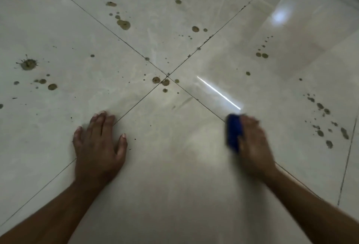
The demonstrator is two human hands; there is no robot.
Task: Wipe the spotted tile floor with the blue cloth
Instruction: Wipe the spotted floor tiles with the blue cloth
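Left hand [100, 143]: flat on the tile floor [174, 175], fingers spread, palm down, holding nothing. It sits at about 8 o'clock from the joint where four tiles meet [167, 76], and appears to serve as a brace.

Floor, left to right: a large splash mark [28, 64] at 9 o'clock from that joint, with smaller drops below it. A cluster of brown spots [123, 24] lies at 11 o'clock, and another cluster [165, 82] lies directly on the joint. More dried drops [328, 127] run along 4 o'clock, just beyond the right hand. The near tile shows few spots; most marks are unwiped.

Blue cloth [233, 132]: at 5 o'clock from the joint, lying on the floor under the right hand [253, 142]. The hand presses down over it with fingers closed across the top; only the left edge of the cloth shows. The hand is blurred.

Handling, as judged: the cloth looks soft, light and bunched into a pad, with no breakage risk. A flat palm over the middle should suit it best. The glossy tile may be slippery under it.

Markings: no brand, label or writing is legible anywhere.
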